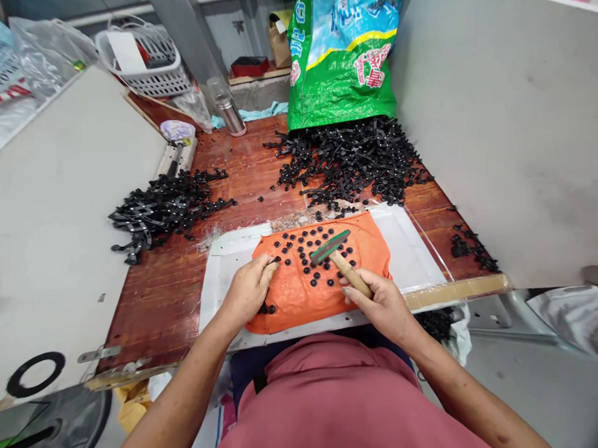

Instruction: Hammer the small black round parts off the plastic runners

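An orange cloth lies over a white board, with several small round black pieces spread on it. My right hand grips the wooden handle of a small tool, whose green-edged head rests over the black pieces. At the cloth's left side, my left hand is closed, thumb and fingers pinched at a small black piece. More of that black piece is hidden by the fingers. Below this hand, other black pieces lie near the cloth's lower left edge.
Black parts spill beneath a green bag at the back. Another black pile is at left, near a steel bottle and a white basket. Grey panels flank the wooden table. A few black parts lie at right.
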